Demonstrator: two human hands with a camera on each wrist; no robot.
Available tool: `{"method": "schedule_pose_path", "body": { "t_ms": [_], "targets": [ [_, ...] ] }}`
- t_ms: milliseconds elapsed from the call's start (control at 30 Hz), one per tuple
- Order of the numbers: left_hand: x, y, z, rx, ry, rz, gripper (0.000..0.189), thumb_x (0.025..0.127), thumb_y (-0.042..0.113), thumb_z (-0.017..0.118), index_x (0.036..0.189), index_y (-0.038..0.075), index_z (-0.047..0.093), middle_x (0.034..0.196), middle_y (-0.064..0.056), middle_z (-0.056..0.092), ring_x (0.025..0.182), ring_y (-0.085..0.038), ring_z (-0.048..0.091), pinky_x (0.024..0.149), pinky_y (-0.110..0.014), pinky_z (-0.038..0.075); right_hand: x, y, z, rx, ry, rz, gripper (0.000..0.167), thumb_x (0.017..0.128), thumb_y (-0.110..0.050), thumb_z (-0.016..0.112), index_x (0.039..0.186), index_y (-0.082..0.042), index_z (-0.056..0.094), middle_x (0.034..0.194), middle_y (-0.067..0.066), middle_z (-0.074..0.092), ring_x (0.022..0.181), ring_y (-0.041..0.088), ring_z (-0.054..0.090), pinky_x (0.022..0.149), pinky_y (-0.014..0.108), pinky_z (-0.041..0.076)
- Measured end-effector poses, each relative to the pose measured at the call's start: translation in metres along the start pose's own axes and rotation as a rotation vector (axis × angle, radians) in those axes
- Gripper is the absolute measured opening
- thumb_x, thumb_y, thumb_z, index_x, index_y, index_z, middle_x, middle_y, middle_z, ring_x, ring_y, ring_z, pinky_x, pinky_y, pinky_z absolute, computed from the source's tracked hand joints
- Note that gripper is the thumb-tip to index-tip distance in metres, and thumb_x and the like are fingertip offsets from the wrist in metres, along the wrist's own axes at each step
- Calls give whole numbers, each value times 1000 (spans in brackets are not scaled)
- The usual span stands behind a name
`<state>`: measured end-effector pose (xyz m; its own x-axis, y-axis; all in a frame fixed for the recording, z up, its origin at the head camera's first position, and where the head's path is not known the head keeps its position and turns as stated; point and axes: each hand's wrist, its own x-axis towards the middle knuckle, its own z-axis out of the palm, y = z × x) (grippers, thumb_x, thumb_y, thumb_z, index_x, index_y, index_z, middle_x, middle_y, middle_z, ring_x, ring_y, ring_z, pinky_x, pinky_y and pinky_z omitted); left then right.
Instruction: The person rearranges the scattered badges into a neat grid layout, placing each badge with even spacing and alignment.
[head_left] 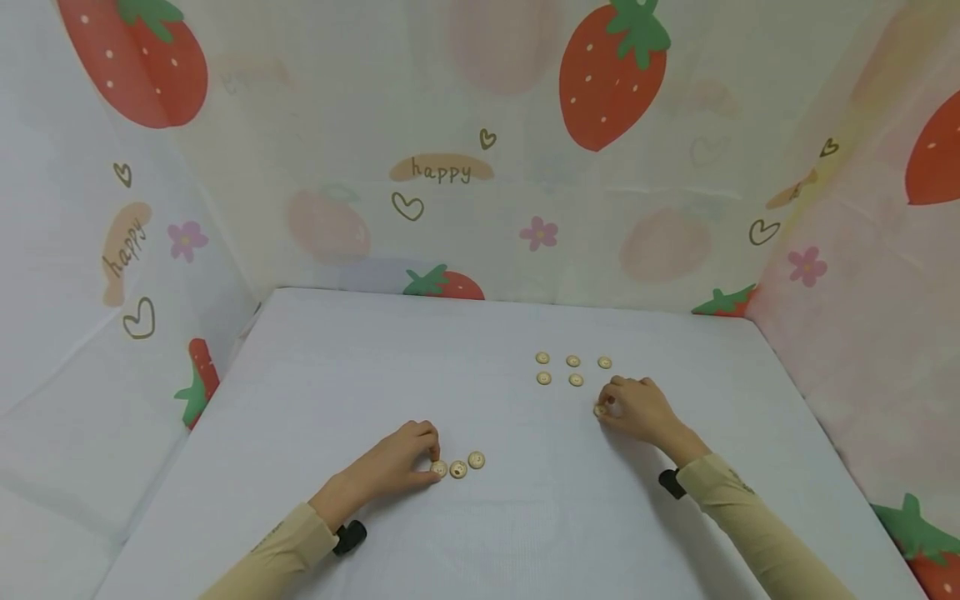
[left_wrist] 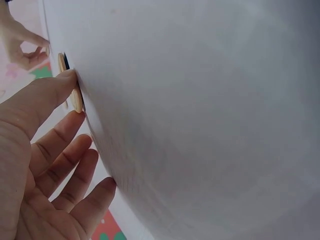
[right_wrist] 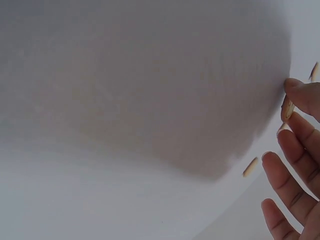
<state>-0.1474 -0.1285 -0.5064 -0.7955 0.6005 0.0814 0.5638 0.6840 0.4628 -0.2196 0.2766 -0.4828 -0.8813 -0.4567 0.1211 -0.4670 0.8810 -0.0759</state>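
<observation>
Thumb and forefinger of my left hand pinch a small round pale wooden disc by its edges, low at the table; the same disc shows edge-on in the left wrist view. Just right of it lie two more discs with dark markings too small to read. My right hand pinches another disc, which is tilted on edge in the right wrist view. Beyond that hand, discs lie flat in two rows: three in the back row, two in the front row.
A white cloth covers the table. Behind it and at both sides hang curtains printed with strawberries, hearts and flowers. Small black devices sit at both wrists, below the beige sleeves.
</observation>
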Motion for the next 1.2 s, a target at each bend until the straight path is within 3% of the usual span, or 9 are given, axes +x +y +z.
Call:
{"method": "schedule_pose_path", "body": {
  "t_ms": [433, 1200],
  "targets": [
    [-1, 1, -1, -3, 3, 0, 19, 81, 30, 71, 88, 17, 59, 102, 7, 54, 94, -11, 47, 82, -32, 45, 4, 13, 1, 6, 16, 3, 14, 77, -22, 72, 88, -14, 68, 83, -2, 61, 78, 16, 58, 75, 45, 42],
    [-1, -1, 0, -2, 11, 4, 18, 82, 30, 71, 88, 18, 59, 103, 7, 53, 95, -10, 47, 83, -31, 45, 21, 29, 2, 32, -8, 62, 15, 80, -18, 70, 91, -9, 66, 84, 1, 62, 77, 19, 58, 76, 49, 42]
  ]
}}
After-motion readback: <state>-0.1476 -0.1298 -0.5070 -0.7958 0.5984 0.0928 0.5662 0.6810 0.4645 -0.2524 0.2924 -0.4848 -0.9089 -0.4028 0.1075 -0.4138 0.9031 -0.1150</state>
